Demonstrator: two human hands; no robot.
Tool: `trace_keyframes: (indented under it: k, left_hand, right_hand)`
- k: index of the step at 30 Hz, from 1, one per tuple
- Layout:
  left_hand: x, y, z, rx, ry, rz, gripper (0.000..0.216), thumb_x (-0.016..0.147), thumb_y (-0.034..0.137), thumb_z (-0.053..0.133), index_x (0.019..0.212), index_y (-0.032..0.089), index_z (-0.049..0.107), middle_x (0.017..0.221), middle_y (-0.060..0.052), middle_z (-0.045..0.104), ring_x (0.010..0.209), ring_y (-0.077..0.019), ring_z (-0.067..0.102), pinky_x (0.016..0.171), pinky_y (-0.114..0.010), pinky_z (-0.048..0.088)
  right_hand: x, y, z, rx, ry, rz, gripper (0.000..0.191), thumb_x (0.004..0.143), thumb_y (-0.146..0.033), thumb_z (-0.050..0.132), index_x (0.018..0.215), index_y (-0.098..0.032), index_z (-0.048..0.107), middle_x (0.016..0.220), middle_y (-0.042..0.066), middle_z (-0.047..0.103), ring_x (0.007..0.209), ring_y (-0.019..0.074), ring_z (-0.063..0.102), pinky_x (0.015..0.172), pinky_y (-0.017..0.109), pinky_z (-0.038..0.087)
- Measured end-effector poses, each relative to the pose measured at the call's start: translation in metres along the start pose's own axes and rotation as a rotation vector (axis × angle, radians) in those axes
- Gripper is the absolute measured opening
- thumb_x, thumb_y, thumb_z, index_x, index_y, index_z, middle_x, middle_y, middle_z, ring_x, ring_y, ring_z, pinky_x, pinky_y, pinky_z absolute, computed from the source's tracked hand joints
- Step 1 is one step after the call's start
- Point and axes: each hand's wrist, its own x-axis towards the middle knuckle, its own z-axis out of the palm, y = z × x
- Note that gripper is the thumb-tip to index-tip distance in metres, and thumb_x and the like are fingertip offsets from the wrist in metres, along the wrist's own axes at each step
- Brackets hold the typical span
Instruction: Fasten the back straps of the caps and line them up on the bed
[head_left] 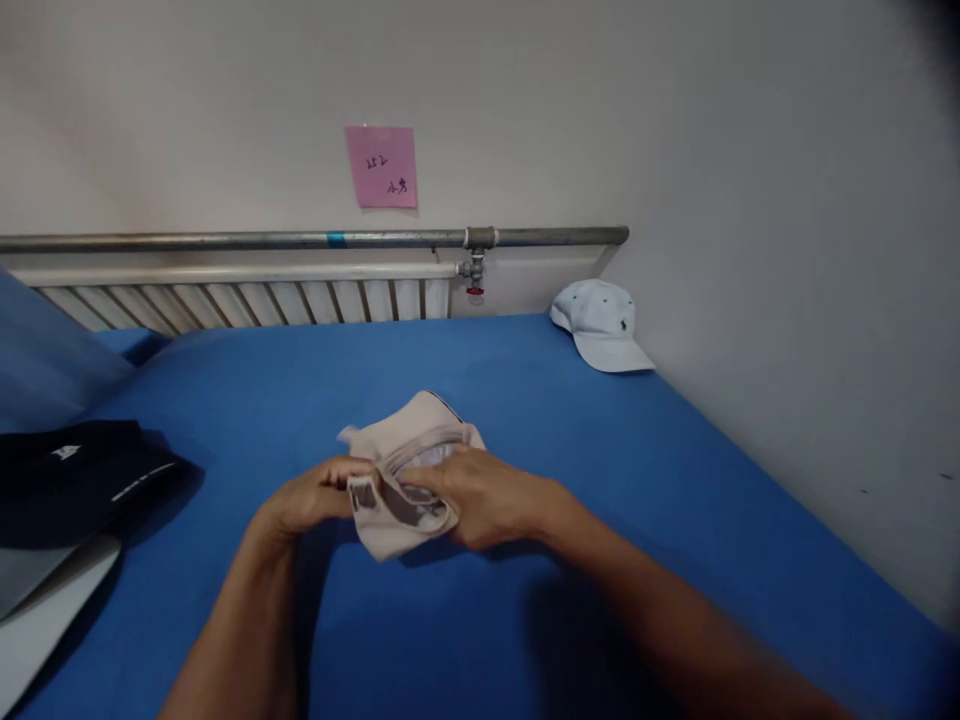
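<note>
A pale beige-pink cap [409, 418] is held between my two hands over the blue surface, its inside turned partly up toward me. My left hand [319, 495] pinches the cap's left edge, beside a small dark patch on the band. My right hand [480, 495] grips the right side, with some fingers reaching into the opening. Part of the cap's right edge is hidden behind that hand. The brim points away from me, toward the wall.
A white cap [600, 320] lies at the back right corner against the wall. At the left is a pile with a dark cap [82, 490] above grey and white brims [60, 620]. Beyond the blue-covered surface [300, 370] stand a radiator [300, 300] and a metal pipe [247, 241].
</note>
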Motion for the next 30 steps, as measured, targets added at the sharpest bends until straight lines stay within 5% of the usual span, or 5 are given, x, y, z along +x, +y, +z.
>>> trace_keyframes:
  k: [5, 10, 17, 22, 30]
  left_hand:
    - [0.007, -0.008, -0.002, -0.139, 0.187, 0.007, 0.022, 0.053, 0.016, 0.068, 0.075, 0.013, 0.068, 0.062, 0.001, 0.059, 0.055, -0.0094, 0.047, 0.055, -0.020, 0.036]
    - [0.017, 0.001, 0.004, -0.145, 0.197, 0.024, 0.027, 0.061, 0.036, 0.076, 0.071, 0.014, 0.065, 0.061, 0.001, 0.056, 0.054, -0.0098, 0.047, 0.054, -0.021, 0.035]
    - [0.032, 0.017, 0.014, -0.067, 0.209, 0.064, 0.029, 0.064, 0.036, 0.079, 0.064, 0.012, 0.061, 0.058, 0.002, 0.055, 0.049, -0.0067, 0.041, 0.050, -0.019, 0.028]
    - [0.030, 0.005, 0.025, -0.130, 0.259, 0.041, 0.023, 0.068, 0.031, 0.075, 0.070, 0.014, 0.059, 0.061, 0.003, 0.057, 0.052, -0.0073, 0.046, 0.051, -0.019, 0.031]
    - [0.030, -0.004, 0.021, -0.197, 0.190, 0.029, 0.023, 0.069, 0.029, 0.075, 0.077, 0.016, 0.058, 0.066, 0.002, 0.063, 0.052, -0.0078, 0.052, 0.049, -0.018, 0.037]
  right_hand:
    - [-0.016, 0.014, 0.004, 0.648, -0.034, 0.130, 0.070, 0.059, -0.027, 0.079, 0.126, -0.026, 0.057, 0.104, 0.002, 0.061, 0.095, 0.0190, 0.056, 0.083, 0.030, 0.044]
    - [-0.027, 0.039, 0.014, 1.196, 0.172, 0.221, 0.056, 0.070, -0.026, 0.064, 0.125, -0.018, 0.057, 0.081, 0.000, 0.058, 0.069, 0.0107, 0.052, 0.060, 0.022, 0.039]
    - [-0.034, 0.037, 0.013, 1.053, 0.026, 0.301, 0.036, 0.068, -0.013, 0.067, 0.104, -0.016, 0.066, 0.071, -0.004, 0.057, 0.062, 0.0068, 0.049, 0.059, 0.021, 0.037]
    - [-0.031, 0.035, 0.017, 1.292, 0.113, 0.193, 0.041, 0.076, -0.025, 0.065, 0.115, -0.014, 0.059, 0.078, 0.001, 0.065, 0.069, 0.0110, 0.061, 0.068, 0.025, 0.044]
    - [-0.034, 0.012, 0.007, 1.060, -0.209, 0.279, 0.038, 0.078, -0.020, 0.063, 0.116, -0.021, 0.059, 0.075, -0.003, 0.057, 0.064, 0.0085, 0.053, 0.058, 0.019, 0.040]
